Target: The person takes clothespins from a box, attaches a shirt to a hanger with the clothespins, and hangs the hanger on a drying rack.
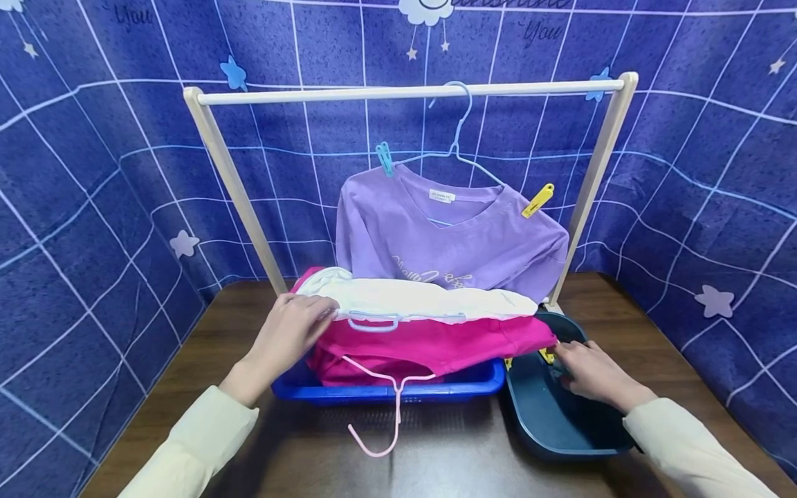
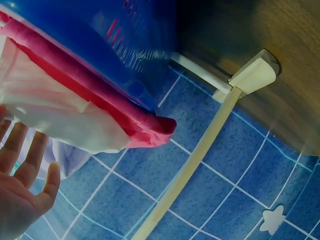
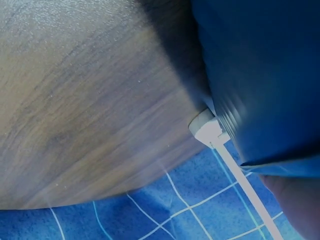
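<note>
My left hand [image 1: 292,332] touches the left end of a white garment [image 1: 436,299], its fingers extended and apart in the left wrist view. Beneath it lies a bright pink garment [image 1: 486,339], with a pink hanger [image 1: 398,404] whose hook points toward me. Both garments lie over a blue basket [image 1: 386,394]. At the pink garment's right tip, my right hand [image 1: 594,373] reaches over a dark teal bin [image 1: 542,411]. Its fingertips are beside a yellow clothespin [image 1: 546,355]; whether they pinch anything I cannot tell. A pale-blue loop [image 1: 373,324] shows at the white garment's lower edge.
Behind, a purple shirt [image 1: 429,235] hangs on a light-blue hanger [image 1: 459,128] from a rack's white rail [image 1: 280,95]. One blue clothespin [image 1: 384,159] and one yellow clip [image 1: 538,200] sit on its shoulders. Wooden posts stand at both sides of the brown table [image 1: 205,353].
</note>
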